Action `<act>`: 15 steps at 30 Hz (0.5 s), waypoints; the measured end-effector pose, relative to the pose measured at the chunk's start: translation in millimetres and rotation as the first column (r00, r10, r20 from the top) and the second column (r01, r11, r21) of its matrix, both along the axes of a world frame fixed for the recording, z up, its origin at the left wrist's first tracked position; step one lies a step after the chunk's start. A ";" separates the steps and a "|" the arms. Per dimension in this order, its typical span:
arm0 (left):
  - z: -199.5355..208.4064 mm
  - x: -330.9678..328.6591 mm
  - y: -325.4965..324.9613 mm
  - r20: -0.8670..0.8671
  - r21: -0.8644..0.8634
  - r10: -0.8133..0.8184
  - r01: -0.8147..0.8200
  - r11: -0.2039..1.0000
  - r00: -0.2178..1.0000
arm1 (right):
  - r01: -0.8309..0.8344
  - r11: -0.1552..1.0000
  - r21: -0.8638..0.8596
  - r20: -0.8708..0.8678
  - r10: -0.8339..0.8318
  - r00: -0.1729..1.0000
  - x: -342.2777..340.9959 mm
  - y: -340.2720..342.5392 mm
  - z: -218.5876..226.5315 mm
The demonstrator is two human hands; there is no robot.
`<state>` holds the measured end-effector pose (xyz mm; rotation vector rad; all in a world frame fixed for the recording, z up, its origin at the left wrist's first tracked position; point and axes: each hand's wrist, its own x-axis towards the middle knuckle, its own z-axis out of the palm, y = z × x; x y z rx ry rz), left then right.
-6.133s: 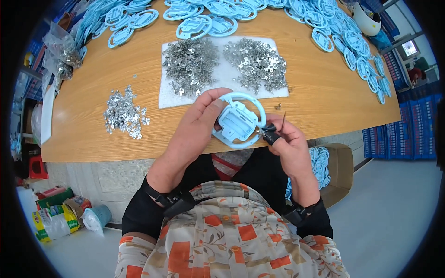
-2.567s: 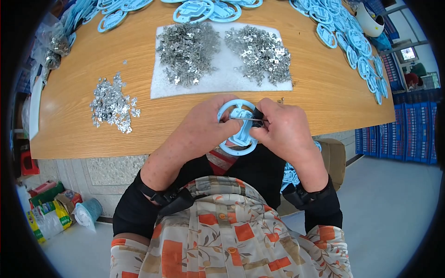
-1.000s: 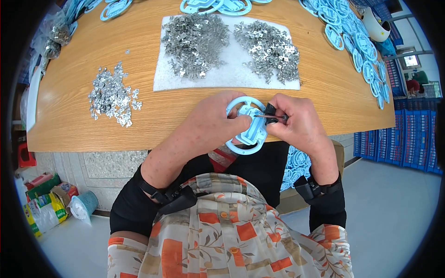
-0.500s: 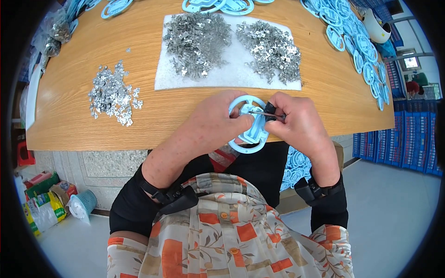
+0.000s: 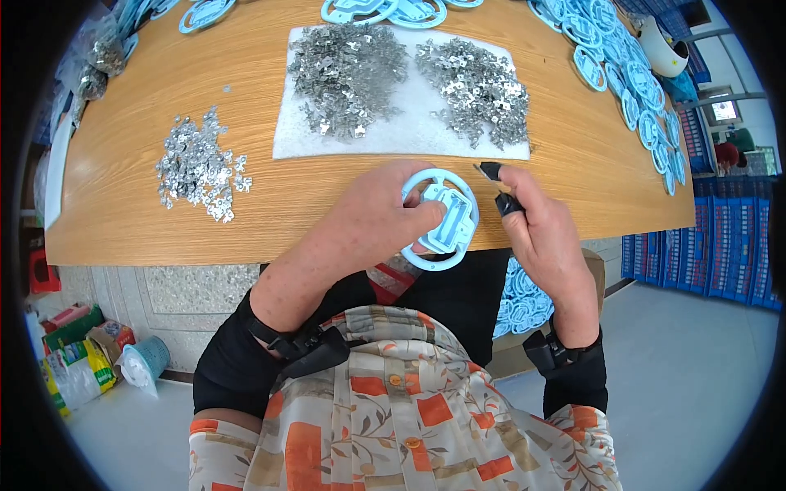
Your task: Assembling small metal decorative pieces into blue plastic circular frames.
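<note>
My left hand [image 5: 397,204] is closed on a light-blue plastic steering wheel [image 5: 467,209], thumb on its hub and fingers behind the rim. A rectangular recess shows in the hub. To the right of the wheel and apart from it is my right hand [image 5: 540,225], thumb and index finger spread. Dark coverings [image 5: 509,204] sit on those two fingertips, with thin pointed metal bits sticking out. Between the fingers I see nothing held.
Two heaps of small metal clips [image 5: 348,78] lie on a white foam sheet [image 5: 409,147]. A smaller clip pile [image 5: 196,168] is on the wooden table [image 5: 106,221] at left. Blue wheels [image 5: 639,82] line the far right edge; more [image 5: 524,299] are below the table.
My right hand has drawn back to the right from the wheel, and its pinched thumb and index finger have parted. My left hand still holds the steering wheel, turned slightly.
</note>
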<state>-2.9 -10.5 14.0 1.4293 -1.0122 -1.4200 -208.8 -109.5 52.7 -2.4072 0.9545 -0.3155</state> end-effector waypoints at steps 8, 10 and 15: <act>-11.9 -3.4 -2.2 0.027 -0.126 0.056 -0.052 0.991 0.998 | -0.113 0.982 -0.150 0.075 0.125 0.989 -12.1 12.1 -18.1; -11.6 -3.5 -2.9 0.027 -0.124 0.050 -0.046 0.991 0.998 | -0.117 0.982 -0.150 0.037 0.124 0.992 -12.5 11.9 -14.7; -7.3 -3.6 -1.0 -0.010 -0.111 0.068 -0.069 0.991 0.998 | -0.159 0.967 -0.199 -0.155 0.130 0.979 -6.7 14.5 1.1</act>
